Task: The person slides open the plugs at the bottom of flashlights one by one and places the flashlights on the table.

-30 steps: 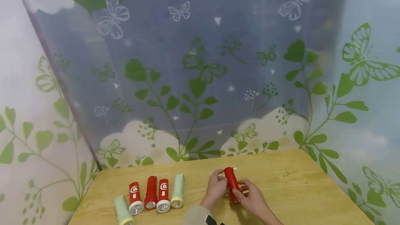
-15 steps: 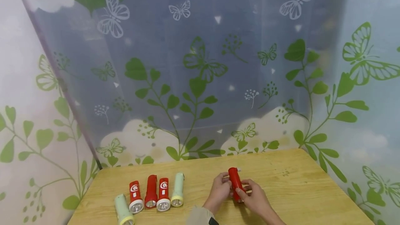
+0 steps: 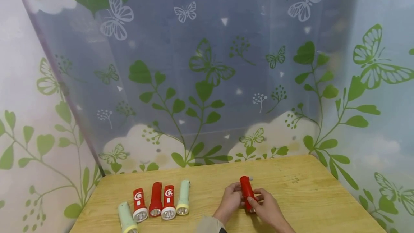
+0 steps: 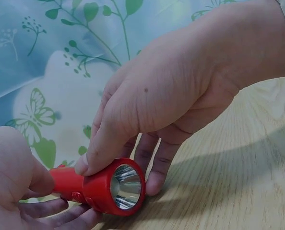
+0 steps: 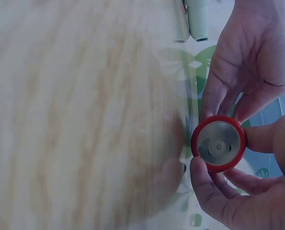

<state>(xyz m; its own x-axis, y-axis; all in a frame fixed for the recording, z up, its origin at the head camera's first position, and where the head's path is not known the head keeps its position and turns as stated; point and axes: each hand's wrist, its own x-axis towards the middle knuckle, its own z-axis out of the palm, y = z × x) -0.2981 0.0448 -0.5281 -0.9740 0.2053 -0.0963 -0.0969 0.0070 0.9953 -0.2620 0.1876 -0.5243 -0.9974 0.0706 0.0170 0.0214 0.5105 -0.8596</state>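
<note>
A red flashlight (image 3: 247,189) is held between both hands over the right half of the table. Its lens end points back toward the person, and a small pale piece (image 3: 251,178) juts from the far end. The left hand (image 3: 229,201) holds it along the body from the left, thumb and fingers on either side. From the right, the right hand (image 3: 267,208) grips near the head; in the left wrist view its thumb (image 4: 87,163) lies on top of the red casing. The right wrist view faces the round reflector (image 5: 219,143) with its red rim, and no light shows in it.
On the left of the wooden table (image 3: 291,182) several flashlights lie side by side, lenses toward the person: pale green (image 3: 126,215), red with white rim (image 3: 140,205), plain red (image 3: 156,200), another white-rimmed red (image 3: 169,202), and pale green (image 3: 183,197). A printed curtain (image 3: 207,118) hangs behind.
Both hands and the red flashlight have shifted right and slightly nearer the person. The left hand has moved lower along the body, away from the far end. The row of flashlights stays put.
</note>
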